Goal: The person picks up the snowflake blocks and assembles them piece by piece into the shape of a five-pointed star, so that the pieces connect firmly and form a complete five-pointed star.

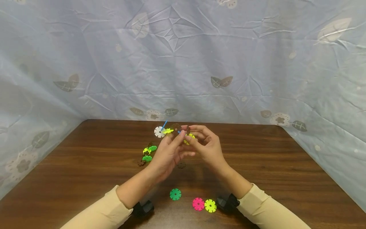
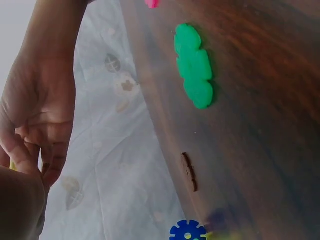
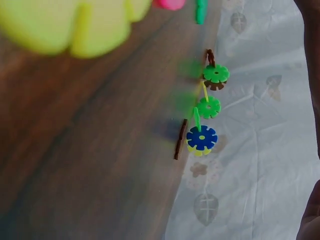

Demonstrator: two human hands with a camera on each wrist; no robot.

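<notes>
Both hands meet above the far half of the table around a joined chain of notched plastic discs. My left hand (image 1: 167, 154) grips the chain, whose white disc (image 1: 159, 132), edge-on blue disc (image 1: 164, 124), yellow-green disc (image 1: 168, 131) and brown disc (image 1: 176, 127) stick out past the fingers. Between thumb and fingers, my right hand (image 1: 208, 146) pinches a yellow disc (image 1: 189, 139), with an upright brown disc (image 1: 188, 130) at its top. Fingers hide the part of the chain where the hands come together.
Left of the hands stands another joined group with green discs (image 1: 147, 158); a blue disc (image 3: 202, 137) shows there too. A loose brown disc (image 1: 181, 165) lies below the hands. Nearer lie a green disc (image 1: 175, 194), a pink disc (image 1: 198, 204) and a yellow disc (image 1: 210, 206).
</notes>
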